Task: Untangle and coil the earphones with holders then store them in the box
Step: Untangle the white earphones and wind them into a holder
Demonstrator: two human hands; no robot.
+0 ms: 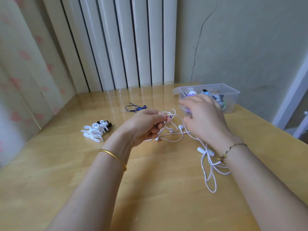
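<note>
The left hand pinched one white earphone set in its fingers; the right hand was blurred, its fingers' grip unclear. One blue earphone set and one box stood beyond.

I see the tangled white wired earphones at centre frame, upper loops raised, buds dangling, the rest trailing towards the lower right. A dark blue earphone pair lies bunched above centre. White and black plastic holders sit heaped at left. The clear plastic box, upper right, stands open and holds colourful coiled sets.
</note>
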